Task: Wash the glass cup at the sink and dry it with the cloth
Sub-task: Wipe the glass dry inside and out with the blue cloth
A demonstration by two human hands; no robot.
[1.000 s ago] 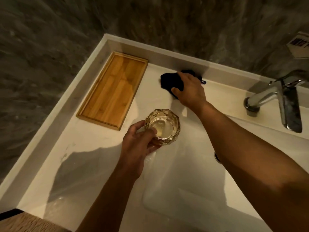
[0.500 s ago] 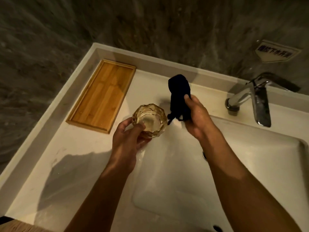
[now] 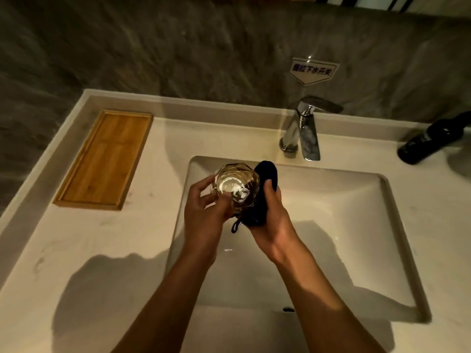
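Note:
A faceted glass cup (image 3: 235, 186) is held above the left part of the white sink basin (image 3: 344, 220), its mouth facing up toward me. My left hand (image 3: 204, 212) grips it from the left and below. My right hand (image 3: 270, 220) holds a dark blue cloth (image 3: 266, 174) pressed against the cup's right side. The cloth wraps round under the cup, and a small loop hangs from it below. The chrome faucet (image 3: 304, 133) stands behind the basin with no water running.
A wooden tray (image 3: 104, 159) lies on the counter at the left. A dark bottle (image 3: 430, 140) lies at the far right of the counter. A stone wall with a small sign (image 3: 312, 70) rises behind the sink.
My right hand picked the cloth up from the back of the counter and brought it against the cup. Both hands moved over the basin. The view shifted right.

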